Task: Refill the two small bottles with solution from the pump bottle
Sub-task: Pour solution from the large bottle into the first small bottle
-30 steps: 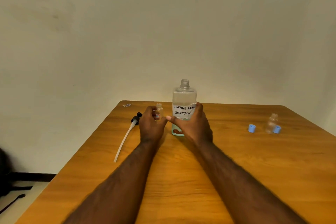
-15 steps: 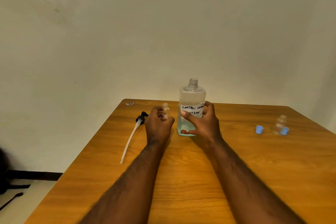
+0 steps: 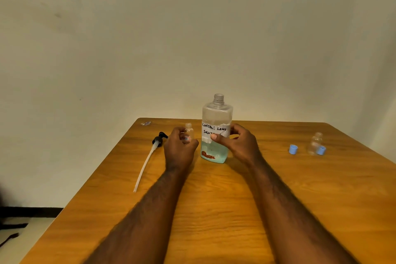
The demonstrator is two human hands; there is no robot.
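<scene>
A large clear bottle [image 3: 216, 113] labelled "contact lens solution" stands uncapped mid-table, with pale blue liquid in its lower part. My right hand [image 3: 237, 143] grips it around the label. My left hand [image 3: 179, 148] holds a small clear uncapped bottle [image 3: 189, 132] upright just left of the large one. The removed pump [image 3: 157, 139], black-headed with a long white tube, lies on the table to the left. A second small clear bottle [image 3: 315, 142] stands at the right, with two blue caps [image 3: 293, 149] [image 3: 320, 150] beside it.
The wooden table [image 3: 214, 210] meets a plain wall at its far edge. A small scrap [image 3: 146, 123] lies at the far left corner. The floor and a dark object [image 3: 8, 231] show beyond the table's left edge.
My right hand has shifted its grip higher on the large bottle, thumb now on the label. My left hand keeps holding the small bottle. The view moved slightly.
</scene>
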